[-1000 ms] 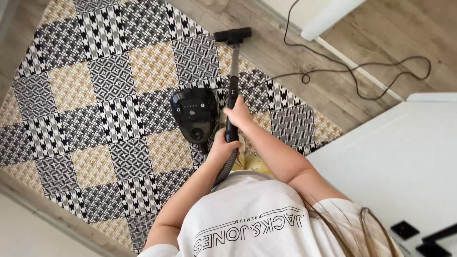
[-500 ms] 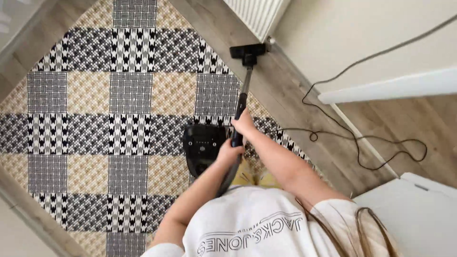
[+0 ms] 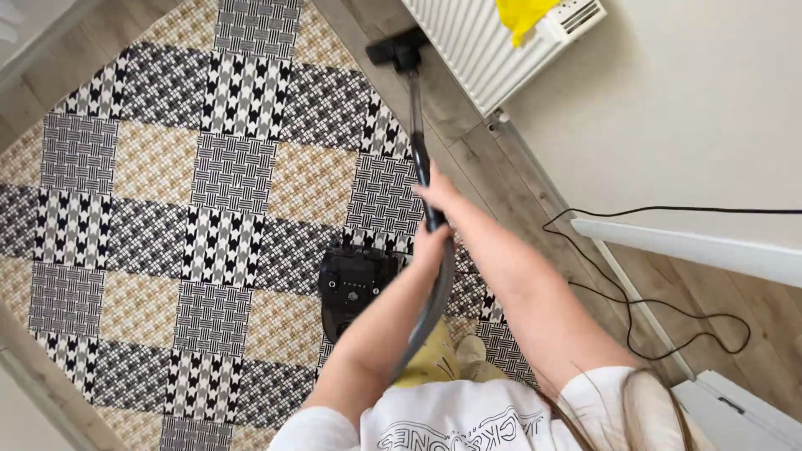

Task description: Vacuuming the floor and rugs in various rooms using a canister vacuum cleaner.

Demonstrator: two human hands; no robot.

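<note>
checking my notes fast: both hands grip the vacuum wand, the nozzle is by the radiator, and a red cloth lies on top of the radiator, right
Not quite: the cloth on the radiator is yellow, not red, as the head view shows. The rest holds: the left hand and right hand both grip the vacuum wand, and its nozzle sits on the floor by the radiator.

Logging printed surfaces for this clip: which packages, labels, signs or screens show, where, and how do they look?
No packages, signs or screens.
Shirt print: bottom centre, dark outlined lettering on the person's white shirt.
Vacuum cleaner markings: small pale marks on the black body, on the rug by the left hand; too small to make out.
</note>
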